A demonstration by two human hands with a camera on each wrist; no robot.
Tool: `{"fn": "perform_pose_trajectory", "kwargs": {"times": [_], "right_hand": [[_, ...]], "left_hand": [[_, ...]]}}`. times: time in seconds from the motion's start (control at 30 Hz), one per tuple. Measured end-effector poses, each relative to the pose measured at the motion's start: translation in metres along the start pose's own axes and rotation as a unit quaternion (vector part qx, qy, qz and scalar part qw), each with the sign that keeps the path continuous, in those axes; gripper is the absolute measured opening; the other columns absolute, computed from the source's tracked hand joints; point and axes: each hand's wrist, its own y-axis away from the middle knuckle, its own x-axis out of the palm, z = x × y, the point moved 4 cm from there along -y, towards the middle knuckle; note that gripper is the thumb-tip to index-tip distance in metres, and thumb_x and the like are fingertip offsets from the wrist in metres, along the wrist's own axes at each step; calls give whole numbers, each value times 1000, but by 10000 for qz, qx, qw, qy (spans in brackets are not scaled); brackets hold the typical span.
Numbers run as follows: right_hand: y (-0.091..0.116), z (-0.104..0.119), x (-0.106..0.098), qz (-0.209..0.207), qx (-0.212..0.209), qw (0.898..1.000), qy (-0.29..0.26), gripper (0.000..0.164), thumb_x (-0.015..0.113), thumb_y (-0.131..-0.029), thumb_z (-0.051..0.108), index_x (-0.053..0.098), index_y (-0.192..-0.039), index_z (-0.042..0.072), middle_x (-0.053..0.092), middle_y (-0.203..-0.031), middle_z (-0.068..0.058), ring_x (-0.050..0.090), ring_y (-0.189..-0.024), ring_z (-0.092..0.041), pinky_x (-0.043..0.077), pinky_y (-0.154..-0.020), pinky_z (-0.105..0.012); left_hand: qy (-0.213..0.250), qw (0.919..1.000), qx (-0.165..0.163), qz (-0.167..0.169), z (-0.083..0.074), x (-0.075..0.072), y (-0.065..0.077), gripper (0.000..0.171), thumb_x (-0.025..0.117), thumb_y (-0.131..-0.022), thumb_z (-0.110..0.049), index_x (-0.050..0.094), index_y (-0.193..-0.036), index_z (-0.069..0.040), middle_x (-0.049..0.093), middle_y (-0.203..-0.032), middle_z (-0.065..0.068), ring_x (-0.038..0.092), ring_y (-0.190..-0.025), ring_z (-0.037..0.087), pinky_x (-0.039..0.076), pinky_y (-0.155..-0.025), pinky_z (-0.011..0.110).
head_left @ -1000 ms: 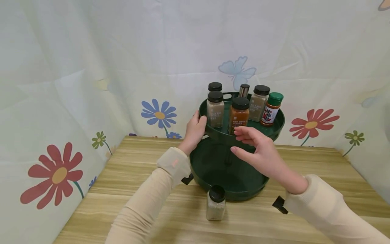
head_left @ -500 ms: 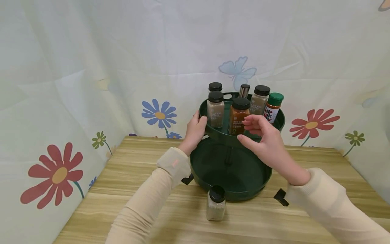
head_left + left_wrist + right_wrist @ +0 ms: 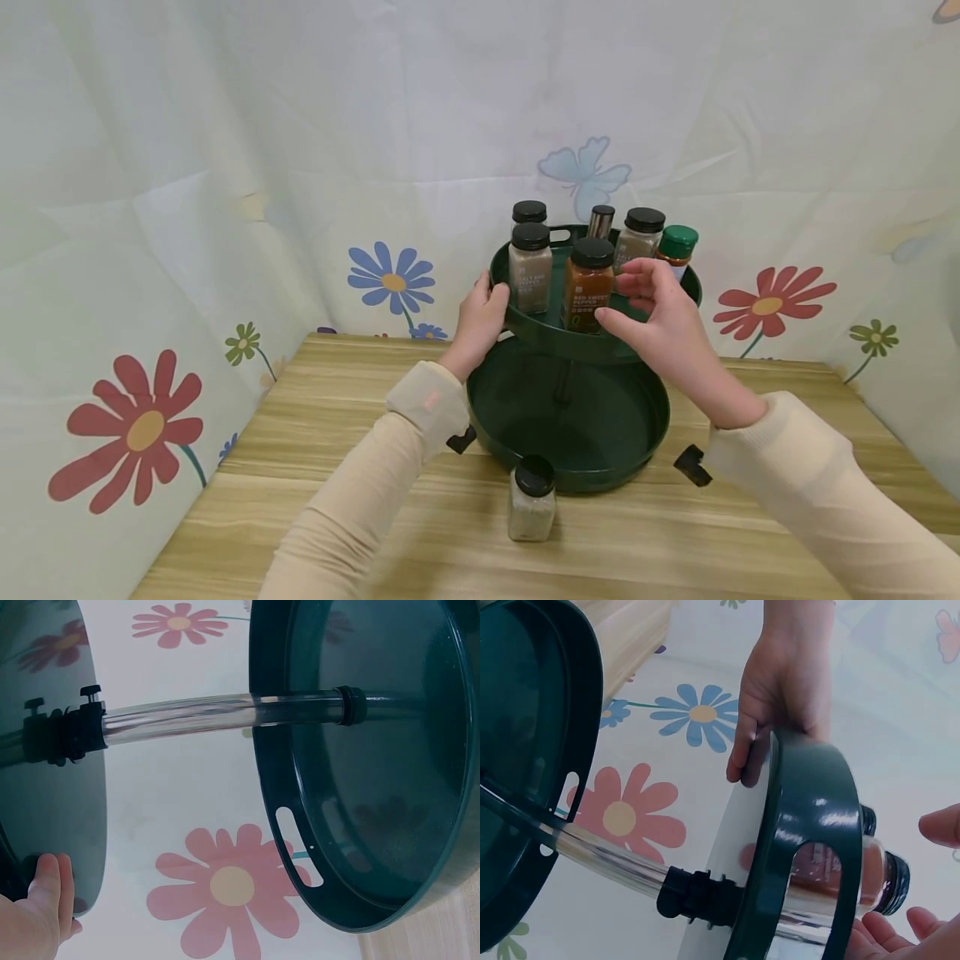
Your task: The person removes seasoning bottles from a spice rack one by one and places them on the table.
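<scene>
My left hand (image 3: 480, 321) grips the left rim of the upper tray (image 3: 536, 332) of a dark green two-tier rack, fingertips under its underside in the left wrist view. On this tray stands a red sweet pepper jar (image 3: 588, 292) with a black lid. Beside its right side is my right hand (image 3: 663, 321), thumb and fingers spread and bent toward the jar. In the right wrist view a gap shows between the thumb and the black-lidded jars. To the left stands a salt and pepper jar (image 3: 531, 275). The green-capped bottle (image 3: 678, 243) is partly hidden behind my right hand.
Further back on the upper tray are another black-lidded jar (image 3: 639, 237), a dark metallic-capped bottle (image 3: 601, 223) and a jar at the left (image 3: 529, 213). The lower tray (image 3: 562, 479) sits on the wooden table (image 3: 360, 400). A black-lidded jar (image 3: 532, 508) stands before it.
My right hand has moved up and to the right, from in front of the red sweet pepper jar to its right side. The left hand stays on the rim.
</scene>
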Motion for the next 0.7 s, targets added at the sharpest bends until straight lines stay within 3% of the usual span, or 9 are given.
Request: {"fn": "perform_pose_trajectory", "kwargs": {"times": [0.4,0.7], "right_hand": [[-16,-15,0,366,636,9970,-228,62,60,-84,21,27,-131,-1,39,-128,-24,38,-119,-38,32,-100,-53],[-24,-18,1,575,802,9943,-408,66,61,-84,21,24,-135,1,40,-129,-24,39,-119,-37,34,-98,-54]], "left_hand": [[-13,10000,16,-56,1,0,-2,51,32,-91,-26,30,-139,-8,42,-135,10,42,-113,20,35,-99,40],[1,10000,38,-22,1,0,-1,52,32,-92,-27,27,-140,-8,40,-138,9,40,-116,19,34,-101,40]]}}
